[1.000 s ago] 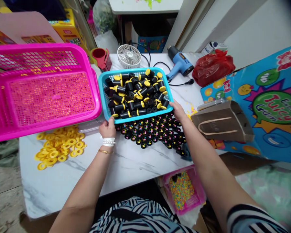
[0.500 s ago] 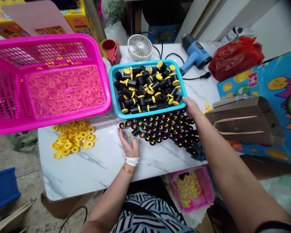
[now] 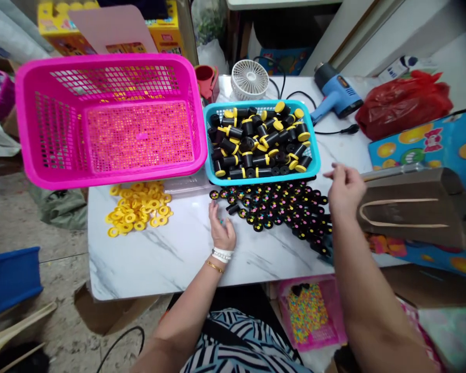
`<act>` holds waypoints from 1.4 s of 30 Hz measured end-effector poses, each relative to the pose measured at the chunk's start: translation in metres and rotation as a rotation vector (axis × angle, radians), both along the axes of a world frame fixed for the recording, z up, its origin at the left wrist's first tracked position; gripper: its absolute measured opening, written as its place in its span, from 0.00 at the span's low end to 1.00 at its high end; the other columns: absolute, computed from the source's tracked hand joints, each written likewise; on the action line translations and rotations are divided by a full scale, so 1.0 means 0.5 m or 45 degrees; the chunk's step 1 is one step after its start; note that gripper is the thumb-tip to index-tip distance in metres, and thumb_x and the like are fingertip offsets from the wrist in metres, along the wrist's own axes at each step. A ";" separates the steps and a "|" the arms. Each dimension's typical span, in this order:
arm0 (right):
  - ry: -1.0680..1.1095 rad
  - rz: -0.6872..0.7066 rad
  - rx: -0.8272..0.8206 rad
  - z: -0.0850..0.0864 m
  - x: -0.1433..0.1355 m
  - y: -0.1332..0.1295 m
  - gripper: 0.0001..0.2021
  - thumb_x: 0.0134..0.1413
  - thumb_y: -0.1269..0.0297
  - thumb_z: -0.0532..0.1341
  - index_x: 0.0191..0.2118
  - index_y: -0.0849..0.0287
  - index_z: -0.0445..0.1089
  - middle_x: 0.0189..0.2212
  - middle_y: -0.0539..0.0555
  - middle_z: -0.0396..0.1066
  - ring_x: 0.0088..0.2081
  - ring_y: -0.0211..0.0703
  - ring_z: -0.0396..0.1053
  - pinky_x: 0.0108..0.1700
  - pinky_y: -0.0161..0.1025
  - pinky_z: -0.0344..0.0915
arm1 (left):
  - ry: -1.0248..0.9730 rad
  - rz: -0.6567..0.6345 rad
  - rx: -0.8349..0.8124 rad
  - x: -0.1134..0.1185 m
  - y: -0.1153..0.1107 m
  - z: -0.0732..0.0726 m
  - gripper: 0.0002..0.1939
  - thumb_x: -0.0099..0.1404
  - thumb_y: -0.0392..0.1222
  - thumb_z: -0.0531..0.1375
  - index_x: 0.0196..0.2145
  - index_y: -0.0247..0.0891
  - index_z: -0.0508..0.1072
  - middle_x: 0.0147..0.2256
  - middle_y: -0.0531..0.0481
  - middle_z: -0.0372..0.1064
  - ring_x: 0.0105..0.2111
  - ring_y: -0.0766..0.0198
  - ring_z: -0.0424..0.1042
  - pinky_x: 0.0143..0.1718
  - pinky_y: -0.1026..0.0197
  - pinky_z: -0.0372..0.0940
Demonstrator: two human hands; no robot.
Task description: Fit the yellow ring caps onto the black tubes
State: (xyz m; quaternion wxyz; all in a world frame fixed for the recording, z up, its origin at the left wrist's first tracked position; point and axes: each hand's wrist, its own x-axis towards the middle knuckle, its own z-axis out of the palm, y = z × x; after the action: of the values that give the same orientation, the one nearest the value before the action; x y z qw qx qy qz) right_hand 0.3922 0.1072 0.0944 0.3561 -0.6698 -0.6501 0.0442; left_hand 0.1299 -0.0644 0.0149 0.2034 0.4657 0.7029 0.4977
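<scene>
Where left hand (image 3: 222,233) sits: grip spread near tipped black tube (image 3: 232,209), so nudge gently
Right hand (image 3: 345,189): curled, can't tell its grip

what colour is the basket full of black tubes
The basket is turquoise blue, clearest in the head view.

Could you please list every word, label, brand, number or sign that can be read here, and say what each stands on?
No text can be read with certainty.
Yellow box, back left: lettering too blurred.
Blue heat gun: orange label, too small.
Brown paper bag: print too faint.
White box behind the red bag: print too blurred.
Blue box, far back: also blurred.
</scene>
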 end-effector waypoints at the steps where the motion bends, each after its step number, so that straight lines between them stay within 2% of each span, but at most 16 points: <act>1: -0.003 0.044 -0.010 0.011 -0.026 -0.046 0.21 0.67 0.59 0.49 0.47 0.73 0.71 0.30 0.63 0.75 0.32 0.40 0.71 0.37 0.37 0.65 | -0.006 -0.008 0.008 -0.002 -0.001 -0.001 0.27 0.66 0.32 0.50 0.62 0.34 0.52 0.64 0.34 0.50 0.66 0.53 0.48 0.65 0.46 0.49; 4: -0.087 0.351 -0.102 0.025 -0.128 -0.195 0.10 0.59 0.61 0.61 0.40 0.59 0.76 0.33 0.56 0.76 0.36 0.42 0.71 0.43 0.39 0.64 | -0.038 -0.036 0.028 -0.007 -0.004 -0.001 0.26 0.67 0.33 0.49 0.62 0.34 0.53 0.63 0.35 0.52 0.66 0.53 0.48 0.65 0.45 0.48; 5: -0.216 0.544 -0.188 0.023 -0.165 -0.239 0.09 0.60 0.62 0.60 0.40 0.58 0.76 0.32 0.56 0.75 0.37 0.44 0.70 0.44 0.41 0.62 | -0.050 -0.048 0.030 -0.009 -0.006 -0.001 0.26 0.68 0.34 0.49 0.63 0.35 0.53 0.63 0.35 0.52 0.66 0.53 0.48 0.66 0.45 0.48; 6: -0.344 0.660 -0.273 0.018 -0.201 -0.277 0.09 0.61 0.64 0.59 0.41 0.58 0.76 0.32 0.56 0.74 0.36 0.45 0.69 0.44 0.42 0.61 | -0.062 -0.062 0.030 -0.012 -0.007 0.000 0.26 0.68 0.35 0.49 0.63 0.35 0.53 0.63 0.36 0.51 0.66 0.53 0.48 0.66 0.45 0.48; 9: -0.552 0.824 -0.467 -0.003 -0.288 -0.340 0.13 0.64 0.65 0.54 0.49 0.56 0.74 0.31 0.55 0.72 0.35 0.43 0.68 0.40 0.39 0.61 | -0.100 -0.099 0.022 -0.029 -0.017 0.002 0.25 0.69 0.36 0.50 0.62 0.35 0.54 0.63 0.36 0.53 0.65 0.54 0.50 0.66 0.45 0.49; 13: -0.680 0.803 -0.613 -0.027 -0.346 -0.333 0.21 0.65 0.67 0.51 0.62 0.55 0.61 0.33 0.55 0.71 0.31 0.40 0.69 0.32 0.36 0.61 | -0.117 -0.182 0.011 -0.071 -0.035 -0.001 0.24 0.69 0.37 0.50 0.62 0.35 0.56 0.62 0.37 0.56 0.64 0.54 0.53 0.65 0.46 0.51; 17: -0.802 0.773 -0.757 -0.034 -0.372 -0.297 0.27 0.62 0.72 0.50 0.66 0.56 0.54 0.35 0.59 0.72 0.30 0.44 0.71 0.29 0.37 0.62 | -0.091 -0.281 0.021 -0.117 -0.040 -0.004 0.23 0.69 0.36 0.49 0.61 0.36 0.57 0.60 0.37 0.59 0.62 0.55 0.58 0.62 0.47 0.57; 21: -0.871 0.769 -0.850 -0.037 -0.394 -0.275 0.29 0.60 0.74 0.49 0.67 0.56 0.52 0.34 0.61 0.72 0.30 0.47 0.73 0.29 0.39 0.64 | -0.046 -0.334 0.065 -0.154 -0.035 0.003 0.19 0.68 0.34 0.49 0.55 0.35 0.64 0.57 0.38 0.64 0.59 0.55 0.62 0.60 0.46 0.59; 25: -0.895 0.740 -0.880 -0.042 -0.410 -0.264 0.30 0.60 0.74 0.50 0.67 0.58 0.51 0.35 0.63 0.72 0.32 0.49 0.74 0.31 0.40 0.65 | -0.030 -0.367 0.094 -0.181 -0.034 0.009 0.17 0.67 0.33 0.50 0.52 0.35 0.66 0.54 0.38 0.66 0.57 0.56 0.65 0.58 0.46 0.62; 30: -0.841 0.677 -0.820 -0.043 -0.420 -0.256 0.24 0.60 0.76 0.49 0.61 0.64 0.61 0.35 0.64 0.73 0.33 0.50 0.74 0.31 0.39 0.64 | -0.042 -0.388 0.120 -0.195 -0.016 0.007 0.17 0.66 0.33 0.51 0.52 0.35 0.65 0.53 0.37 0.66 0.55 0.56 0.66 0.53 0.49 0.67; 33: -0.740 0.659 -0.754 -0.040 -0.415 -0.266 0.21 0.62 0.72 0.50 0.59 0.62 0.64 0.35 0.61 0.74 0.34 0.46 0.74 0.32 0.36 0.63 | -0.037 -0.396 0.139 -0.202 0.000 0.008 0.15 0.66 0.34 0.51 0.50 0.36 0.66 0.51 0.38 0.67 0.53 0.56 0.67 0.53 0.49 0.67; 36: -0.609 0.624 -0.692 -0.048 -0.405 -0.295 0.19 0.64 0.62 0.53 0.58 0.60 0.64 0.31 0.54 0.74 0.32 0.40 0.73 0.34 0.32 0.64 | -0.025 -0.457 0.148 -0.207 0.000 0.010 0.12 0.65 0.35 0.54 0.47 0.37 0.67 0.46 0.41 0.69 0.50 0.56 0.69 0.53 0.48 0.66; 39: -0.215 0.552 -0.601 -0.078 -0.397 -0.329 0.19 0.63 0.58 0.55 0.55 0.62 0.65 0.21 0.47 0.69 0.23 0.34 0.68 0.31 0.29 0.64 | -0.002 -0.646 0.146 -0.203 -0.013 0.008 0.15 0.64 0.36 0.57 0.49 0.37 0.66 0.47 0.41 0.69 0.52 0.55 0.67 0.54 0.47 0.65; 42: 0.202 0.483 -0.506 -0.113 -0.378 -0.356 0.20 0.61 0.56 0.58 0.54 0.61 0.66 0.18 0.44 0.66 0.19 0.34 0.64 0.28 0.30 0.64 | 0.096 -0.897 0.155 -0.194 -0.024 0.002 0.24 0.62 0.40 0.59 0.56 0.37 0.62 0.55 0.38 0.63 0.59 0.49 0.60 0.59 0.43 0.60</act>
State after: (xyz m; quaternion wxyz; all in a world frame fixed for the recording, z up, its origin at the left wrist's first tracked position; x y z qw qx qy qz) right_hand 0.2029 -0.0706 0.0380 0.2531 -0.5874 -0.7124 0.2887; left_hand 0.0327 -0.0765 0.0158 0.3084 0.7086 0.4752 0.4207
